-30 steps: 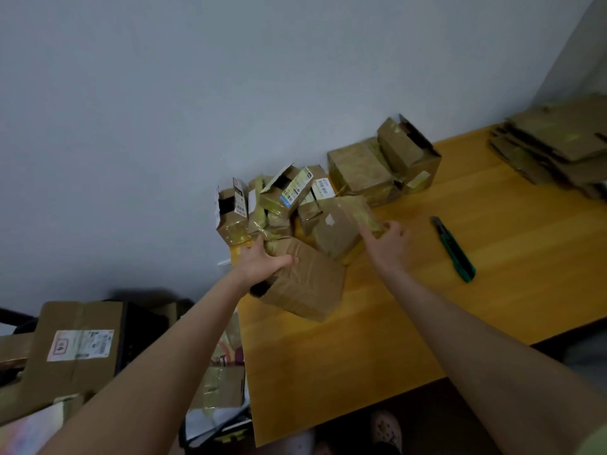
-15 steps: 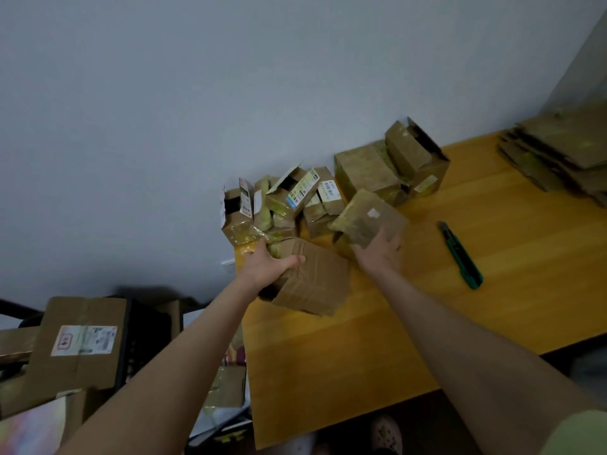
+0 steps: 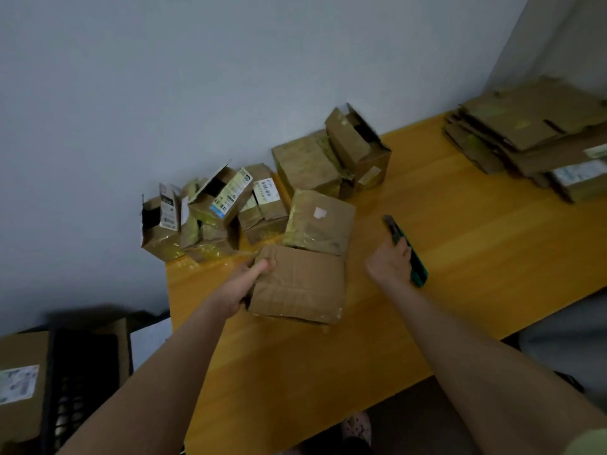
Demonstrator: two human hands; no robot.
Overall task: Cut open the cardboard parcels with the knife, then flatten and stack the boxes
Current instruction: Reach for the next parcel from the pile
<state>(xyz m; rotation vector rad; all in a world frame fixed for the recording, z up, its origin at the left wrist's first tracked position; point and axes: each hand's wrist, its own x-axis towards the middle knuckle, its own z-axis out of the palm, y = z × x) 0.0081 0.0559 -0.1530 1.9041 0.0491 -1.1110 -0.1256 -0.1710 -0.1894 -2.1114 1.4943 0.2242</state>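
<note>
Fingers: left hand (image 3: 236, 290) clasps box (image 3: 299, 284) side, thumb atop; right hand (image 3: 389, 262) over knife (image 3: 418, 270), grip indiscernible. Table (image 3: 460, 257) beneath; parcels (image 3: 262, 198) heaped behind.

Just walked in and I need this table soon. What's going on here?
A person is handling cardboard parcels at a wooden table. The left hand grips the nearest box; the right hand is on the green knife, grip unclear. Other boxes sit by the wall, with a flattened stack at the far right.

Dim, flat light; soft overall blur (worst toward edges); wide-angle bending at corners.
</note>
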